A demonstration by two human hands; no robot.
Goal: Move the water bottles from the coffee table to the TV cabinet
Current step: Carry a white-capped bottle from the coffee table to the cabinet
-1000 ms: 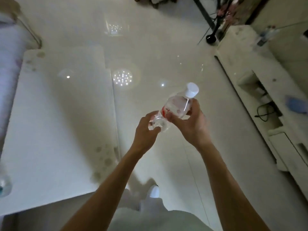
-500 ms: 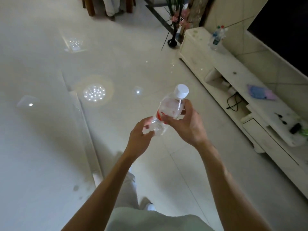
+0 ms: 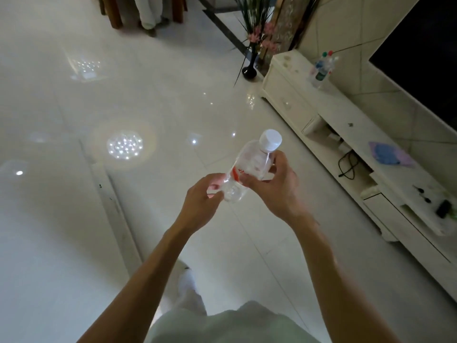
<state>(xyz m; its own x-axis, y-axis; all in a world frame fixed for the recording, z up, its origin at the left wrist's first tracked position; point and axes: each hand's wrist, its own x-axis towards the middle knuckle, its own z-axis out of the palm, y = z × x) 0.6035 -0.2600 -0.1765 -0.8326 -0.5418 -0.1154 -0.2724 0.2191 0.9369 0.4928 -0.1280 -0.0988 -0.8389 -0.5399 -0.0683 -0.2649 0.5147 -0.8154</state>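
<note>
A clear water bottle [image 3: 252, 164] with a white cap and a red label is held tilted in mid-air over the floor, cap up and to the right. My right hand [image 3: 274, 189] grips its middle from the right. My left hand [image 3: 200, 204] holds its bottom end with curled fingers. The white TV cabinet [image 3: 346, 125] runs along the right side, about an arm's length beyond my right hand. Two or three other bottles [image 3: 322, 69] stand upright at its far end. The white coffee table [image 3: 49, 219] fills the left side.
A dark TV screen [image 3: 425, 58] hangs above the cabinet. On the cabinet lie a blue cloth [image 3: 390, 157] and small dark items [image 3: 442, 209]. A black vase with flowers [image 3: 249, 70] stands on the floor beyond the cabinet. A black cable [image 3: 348, 164] hangs in the cabinet's open shelf.
The view has swung right, away from the coffee table and toward the TV cabinet. Both hands keep the same hold on the bottle.
</note>
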